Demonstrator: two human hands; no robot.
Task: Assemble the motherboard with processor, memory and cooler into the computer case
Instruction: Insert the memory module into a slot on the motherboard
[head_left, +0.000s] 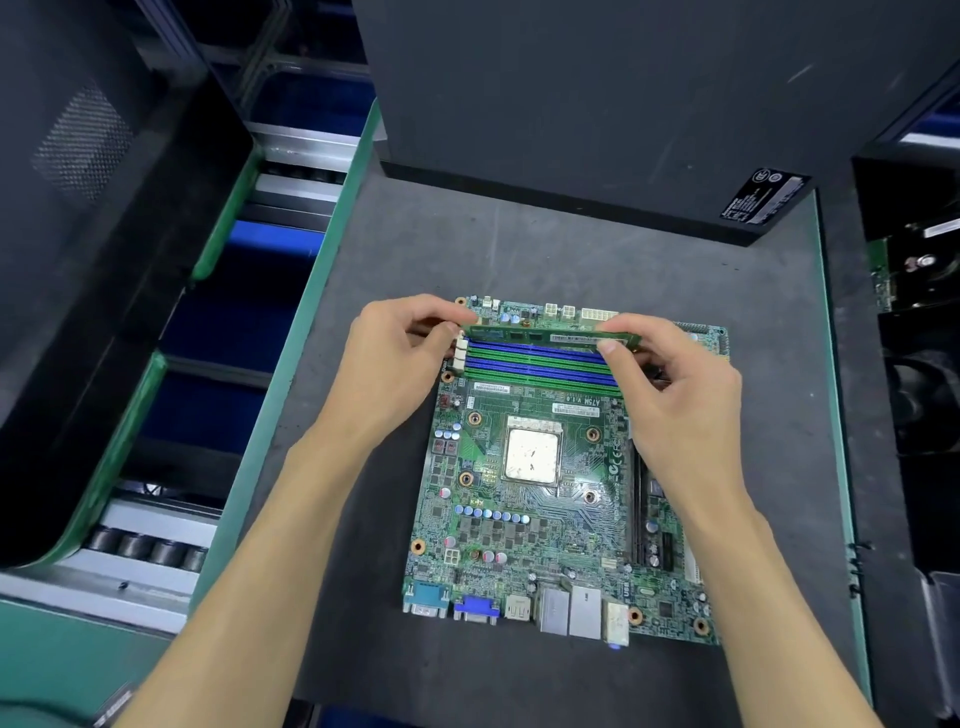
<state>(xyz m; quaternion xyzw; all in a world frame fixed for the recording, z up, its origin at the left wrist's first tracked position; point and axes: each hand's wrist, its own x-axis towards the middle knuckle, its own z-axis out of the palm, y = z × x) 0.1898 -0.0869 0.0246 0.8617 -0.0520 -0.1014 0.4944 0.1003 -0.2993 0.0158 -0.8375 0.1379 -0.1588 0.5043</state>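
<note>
Centrally, motherboard (545, 493) on grey mat (363, 270), perhaps foam

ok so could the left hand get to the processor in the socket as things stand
Probably yes, once freed. The processor lies bare in the middle of the motherboard, no cooler over it and nothing across the way. But the left hand is now gripping one end of the memory stick.
</note>
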